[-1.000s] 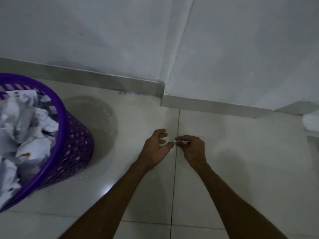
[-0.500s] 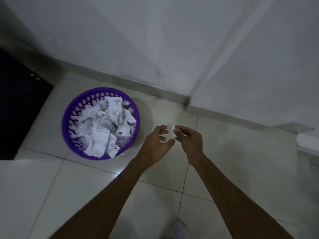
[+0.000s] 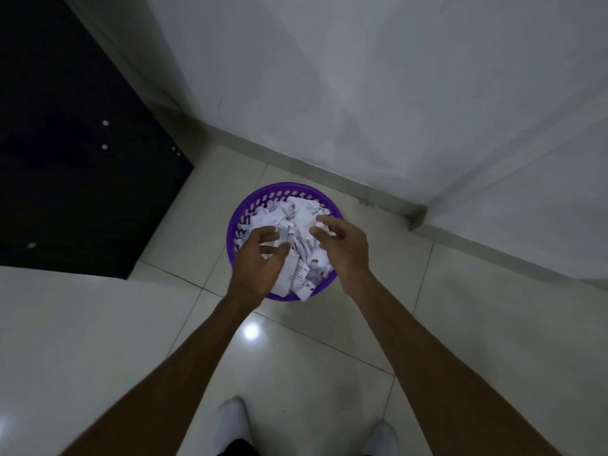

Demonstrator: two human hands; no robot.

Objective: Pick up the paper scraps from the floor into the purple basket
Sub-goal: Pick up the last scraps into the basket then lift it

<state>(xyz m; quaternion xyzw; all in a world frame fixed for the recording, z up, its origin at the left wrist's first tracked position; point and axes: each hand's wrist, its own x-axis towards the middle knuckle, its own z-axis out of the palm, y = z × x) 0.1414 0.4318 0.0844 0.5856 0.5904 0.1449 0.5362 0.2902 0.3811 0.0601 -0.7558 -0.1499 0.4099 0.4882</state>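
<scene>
Nearest the person, two white-socked feet point(image 3: 230, 419) stood on the tiled floor point(image 3: 296, 357), with both forearms stretched forward from there. The left hand point(image 3: 258, 258) hung with loosely curled fingers and appeared to hold nothing. The right hand point(image 3: 342, 250) pinched what looked like a small paper scrap point(image 3: 318, 229) at its fingertips, though blur left that uncertain. Directly below both hands sat the purple basket point(image 3: 241, 212), heaped with paper scraps point(image 3: 296, 222). The right hand's fingertips sat over the pile, so a plain release should land the scrap inside. Beyond the hands rose the wall's skirting point(image 3: 329, 176).
</scene>
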